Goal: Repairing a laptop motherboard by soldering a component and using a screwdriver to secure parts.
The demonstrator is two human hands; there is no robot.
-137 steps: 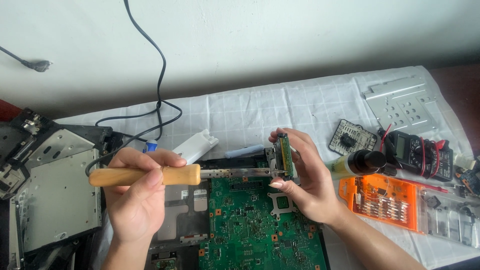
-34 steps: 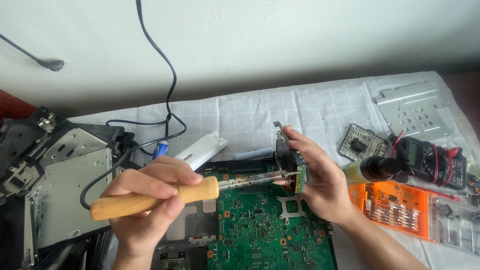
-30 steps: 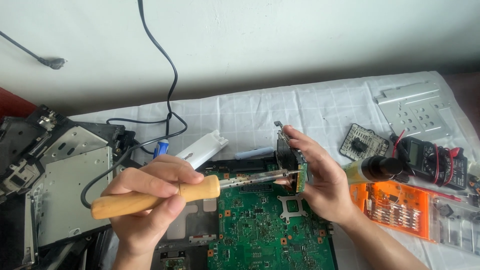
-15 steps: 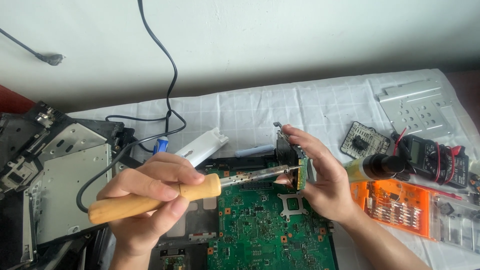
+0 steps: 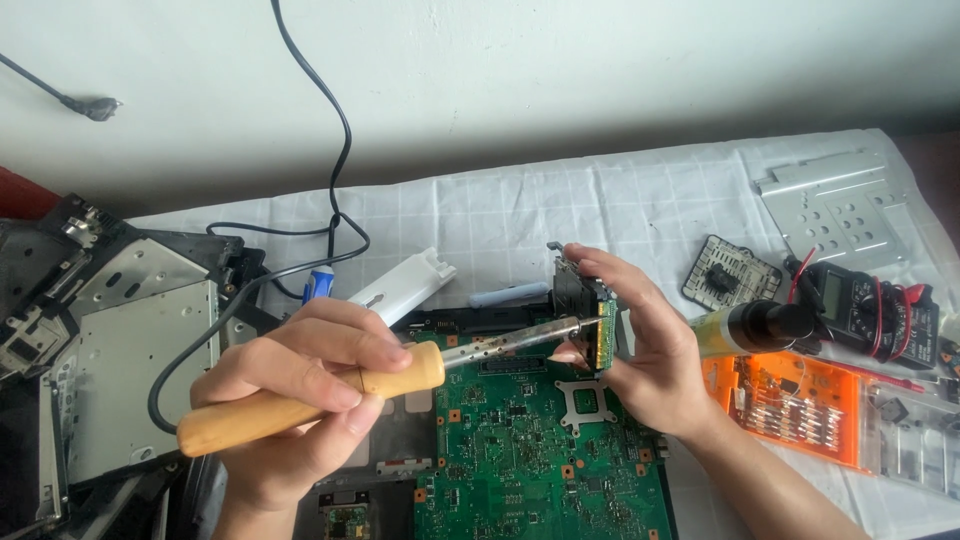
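My left hand grips a soldering iron by its wooden handle, its metal shaft pointing right. The tip rests against a small green circuit module that my right hand holds upright on its edge between fingers and thumb. Both hands hover over a large green motherboard lying on the white cloth. The iron's black cable runs back over the cloth and up the wall.
A dismantled metal laptop chassis lies at the left. At the right are an orange screwdriver bit case, a black multimeter with red leads, a small black module and a perforated metal plate. A white plastic piece lies behind the board.
The hands have held nearly the same pose. The iron's tip has stayed at the small module while its handle dipped slightly; earlier the module was held a little higher.
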